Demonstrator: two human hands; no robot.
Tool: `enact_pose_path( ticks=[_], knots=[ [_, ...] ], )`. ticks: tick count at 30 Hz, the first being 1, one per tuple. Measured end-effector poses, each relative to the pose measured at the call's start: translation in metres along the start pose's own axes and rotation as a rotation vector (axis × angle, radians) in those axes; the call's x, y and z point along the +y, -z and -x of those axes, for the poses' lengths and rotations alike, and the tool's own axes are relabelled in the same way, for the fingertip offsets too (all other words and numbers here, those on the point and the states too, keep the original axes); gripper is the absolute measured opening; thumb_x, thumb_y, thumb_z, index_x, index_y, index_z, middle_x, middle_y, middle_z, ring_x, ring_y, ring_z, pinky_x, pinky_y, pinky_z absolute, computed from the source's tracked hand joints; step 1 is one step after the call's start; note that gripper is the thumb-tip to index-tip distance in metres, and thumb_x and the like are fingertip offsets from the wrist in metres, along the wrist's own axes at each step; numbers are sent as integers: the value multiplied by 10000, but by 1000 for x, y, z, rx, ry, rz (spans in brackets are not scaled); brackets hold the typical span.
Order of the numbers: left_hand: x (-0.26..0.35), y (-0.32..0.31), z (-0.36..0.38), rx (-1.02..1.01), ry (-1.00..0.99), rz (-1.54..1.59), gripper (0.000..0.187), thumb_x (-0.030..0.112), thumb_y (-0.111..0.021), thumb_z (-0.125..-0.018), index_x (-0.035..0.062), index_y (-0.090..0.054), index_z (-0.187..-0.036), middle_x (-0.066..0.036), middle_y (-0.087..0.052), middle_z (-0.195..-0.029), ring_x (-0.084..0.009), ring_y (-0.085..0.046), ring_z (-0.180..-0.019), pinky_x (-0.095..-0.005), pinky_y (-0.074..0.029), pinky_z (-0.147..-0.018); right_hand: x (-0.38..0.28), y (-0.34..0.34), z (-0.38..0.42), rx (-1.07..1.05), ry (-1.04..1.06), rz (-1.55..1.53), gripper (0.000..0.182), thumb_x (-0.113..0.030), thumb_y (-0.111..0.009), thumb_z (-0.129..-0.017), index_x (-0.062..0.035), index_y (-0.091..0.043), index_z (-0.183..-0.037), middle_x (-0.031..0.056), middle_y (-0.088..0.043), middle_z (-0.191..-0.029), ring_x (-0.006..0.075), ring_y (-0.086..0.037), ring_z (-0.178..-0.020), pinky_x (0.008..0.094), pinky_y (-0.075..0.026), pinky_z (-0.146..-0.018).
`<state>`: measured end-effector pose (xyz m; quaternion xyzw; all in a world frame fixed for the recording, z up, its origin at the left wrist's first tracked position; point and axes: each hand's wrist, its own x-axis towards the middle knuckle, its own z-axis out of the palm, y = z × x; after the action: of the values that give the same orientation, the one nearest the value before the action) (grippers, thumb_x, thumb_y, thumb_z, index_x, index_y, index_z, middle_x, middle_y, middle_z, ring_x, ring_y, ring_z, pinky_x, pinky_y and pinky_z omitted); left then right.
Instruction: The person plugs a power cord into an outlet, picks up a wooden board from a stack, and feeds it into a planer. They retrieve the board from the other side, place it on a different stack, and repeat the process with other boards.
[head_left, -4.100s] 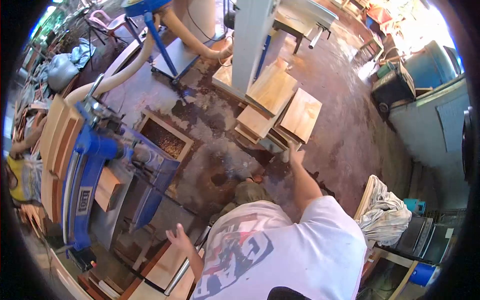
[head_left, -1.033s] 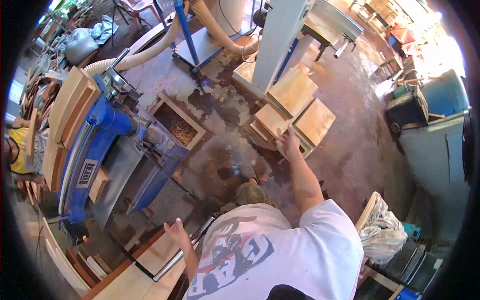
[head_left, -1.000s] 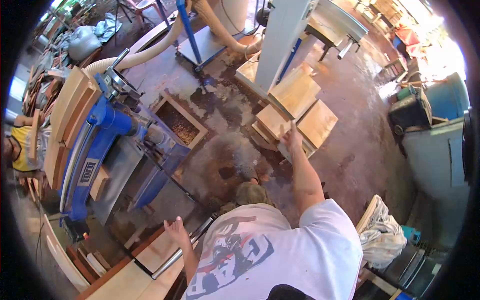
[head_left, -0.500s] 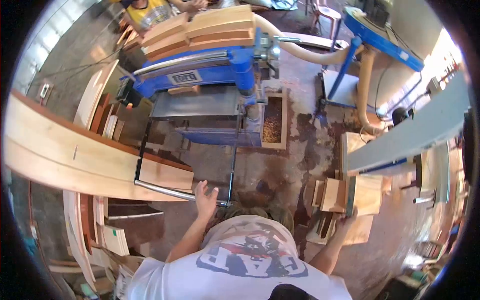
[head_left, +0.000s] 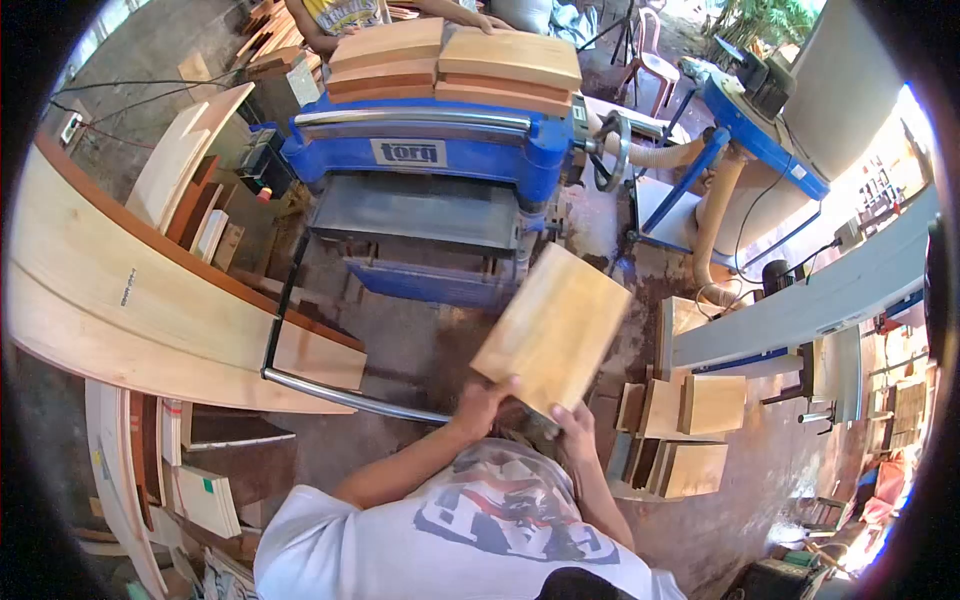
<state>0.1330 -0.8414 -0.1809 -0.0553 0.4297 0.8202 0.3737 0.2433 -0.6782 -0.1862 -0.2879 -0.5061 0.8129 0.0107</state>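
A light wooden board (head_left: 553,328) is tilted in front of my body, gripped at its near end by both hands. My left hand (head_left: 480,405) closes on its near left corner, thumb on the top face. At the near right corner, my right hand (head_left: 574,432) has its fingers wrapped round the edge. Just beyond the board stands a blue planer (head_left: 340,150) with a grey metal bed (head_left: 415,212). Several wooden blocks (head_left: 510,58) are stacked on top of the machine.
Another person (head_left: 345,15) is behind the planer, one hand at the stacked blocks. More blocks (head_left: 712,404) are piled at the right. Long planks (head_left: 130,290) lie at the left. A metal roller bar (head_left: 350,402) crosses before me. A blue-framed dust collector (head_left: 765,140) stands back right.
My right hand has come from the block pile at the right to the middle with a board. My left hand, open before, now holds that board too. The view has shifted.
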Motion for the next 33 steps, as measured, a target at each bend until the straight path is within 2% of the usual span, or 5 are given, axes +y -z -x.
enact_pose_path(
  ticks=[10,23,27,31,33],
  knots=[
    [68,193,-83,313,-328,106,435,63,-671,-888,122,-500,-1284,-69,-584,-1265,-277,-596,-1144,-513,-529,-919,39,-147,-91,-221,33,516,643,-284,-663,-945,8,-367,-1436,40,-606,-853,118,-592,-685,262,-497,-594],
    [153,179,-223,473,-134,323,562,123,-667,-917,148,-390,-1405,-62,-467,-1423,-285,-432,-1323,-621,-343,-1063,79,-64,-31,389,-33,550,594,-251,-671,-922,40,-428,-1379,97,-649,-896,139,-614,-690,275,-504,-590],
    [162,181,-270,455,-124,308,576,142,-665,-924,157,-378,-1422,-60,-436,-1458,-293,-408,-1347,-645,-329,-1060,115,-42,-23,346,30,679,634,-206,-696,-903,43,-396,-1403,139,-663,-971,154,-624,-726,285,-517,-628],
    [173,171,-281,630,-21,109,763,320,-762,-852,64,-352,-1443,-106,-438,-1452,-286,-406,-1350,-696,-304,-1041,98,-47,-21,390,105,901,644,-180,-703,-891,16,-381,-1413,130,-675,-977,149,-641,-765,286,-524,-644],
    [181,161,-278,649,-53,29,845,358,-789,-820,-19,-340,-1429,-144,-441,-1443,-297,-420,-1335,-644,-325,-1058,78,-55,-20,425,-5,781,701,-285,-718,-866,24,-391,-1403,198,-682,-1063,260,-696,-881,356,-547,-778]
  ],
)
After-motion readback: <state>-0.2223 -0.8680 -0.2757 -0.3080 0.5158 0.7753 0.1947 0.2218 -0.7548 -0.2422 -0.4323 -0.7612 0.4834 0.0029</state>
